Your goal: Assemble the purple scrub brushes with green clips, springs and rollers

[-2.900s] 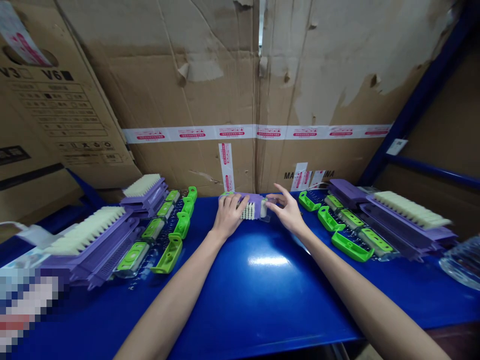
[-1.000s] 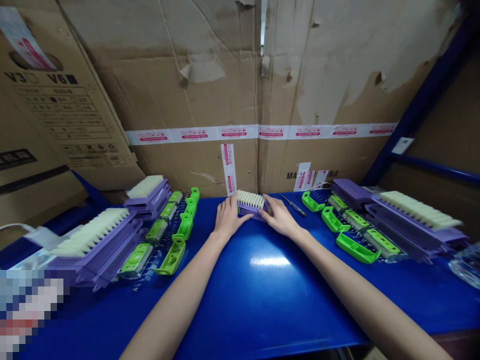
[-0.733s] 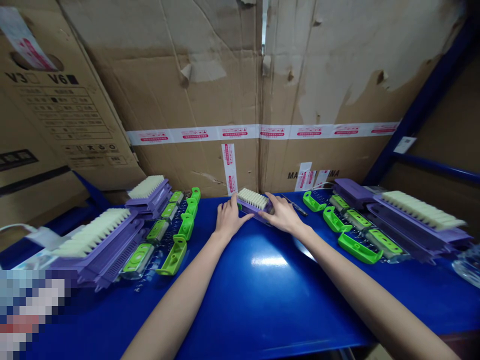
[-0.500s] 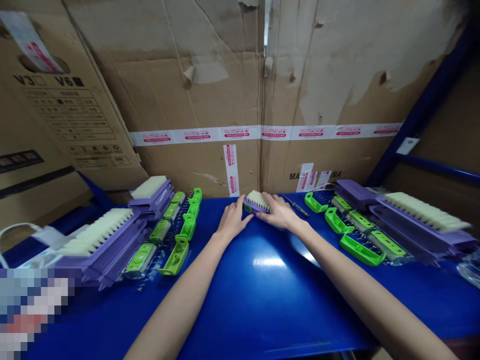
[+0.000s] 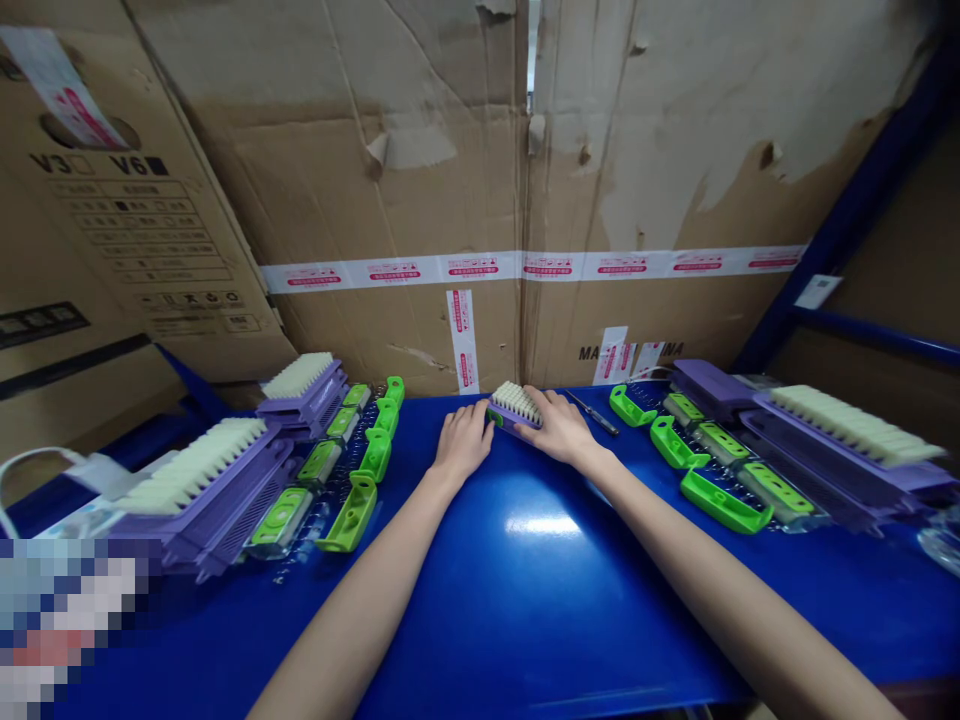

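A small purple scrubbing brush with cream bristles facing up and a green end piece is at the back middle of the blue table. My right hand grips its right side, thumb in front and fingers behind. My left hand lies by the brush's left end, palm down with fingers stretched forward; whether the fingertips touch the brush I cannot tell. A dark screwdriver rests just right of my right hand. The brush's underside is hidden.
Purple housings with cream bristle blocks, green-topped modules, springs and green end caps line the left. Similar housings, modules and green caps lie right. Cardboard walls the back; a blue frame post stands right.
My left hand has drawn slightly away from the brush's left end, its thumb now closer to the fingers. My right hand and the brush have hardly moved.
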Demonstrator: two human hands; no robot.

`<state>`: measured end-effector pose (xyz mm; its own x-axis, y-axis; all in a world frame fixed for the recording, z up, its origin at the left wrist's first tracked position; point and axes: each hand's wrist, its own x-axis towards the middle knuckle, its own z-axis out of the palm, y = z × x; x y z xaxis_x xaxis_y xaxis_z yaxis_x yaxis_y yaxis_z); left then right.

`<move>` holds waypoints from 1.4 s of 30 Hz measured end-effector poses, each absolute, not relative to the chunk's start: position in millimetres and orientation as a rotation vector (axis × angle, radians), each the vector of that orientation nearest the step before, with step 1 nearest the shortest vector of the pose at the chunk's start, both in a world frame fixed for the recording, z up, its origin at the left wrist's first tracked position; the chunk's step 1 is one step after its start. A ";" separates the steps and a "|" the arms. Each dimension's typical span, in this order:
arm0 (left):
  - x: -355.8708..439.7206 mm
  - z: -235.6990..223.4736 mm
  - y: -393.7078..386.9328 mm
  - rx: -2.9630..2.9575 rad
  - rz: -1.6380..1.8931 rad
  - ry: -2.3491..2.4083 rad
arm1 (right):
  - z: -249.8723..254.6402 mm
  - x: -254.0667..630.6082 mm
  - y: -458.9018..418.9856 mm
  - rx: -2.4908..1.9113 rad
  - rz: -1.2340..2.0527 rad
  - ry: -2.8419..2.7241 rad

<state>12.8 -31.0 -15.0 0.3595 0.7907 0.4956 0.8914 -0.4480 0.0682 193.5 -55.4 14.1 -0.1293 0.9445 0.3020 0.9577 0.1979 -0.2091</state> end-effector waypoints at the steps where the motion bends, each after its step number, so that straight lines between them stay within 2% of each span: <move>1: 12.7 -15.6 -30.7 -2.404 -0.698 -1.512 | 13.9 193.5 -55.5 -1.780 -0.049 -2.115; 18: 12.8 -16.9 -30.5 -2.351 -0.714 -1.496 | 4.4 201.1 -51.6 -1.556 0.168 -1.843; 22: 11.7 -16.0 -30.3 -2.343 -0.769 -1.434 | 4.0 202.7 -53.0 -1.507 0.063 -1.981; 28: 11.3 -4.9 -40.4 -2.358 -0.938 -1.130 | 7.1 208.3 -56.4 -1.681 -0.399 -1.919; 31: 14.3 -2.4 -45.0 -2.376 -0.895 -1.035 | 8.1 210.7 -56.9 -1.727 -0.403 -1.780; 36: 16.1 -5.6 -41.6 -2.331 -0.947 -1.160 | 8.6 215.4 -54.3 -1.771 -0.341 -1.725; 42: 15.5 -11.2 -35.7 -2.542 -0.756 -1.197 | 35.8 249.5 -41.8 -1.982 -0.416 -1.690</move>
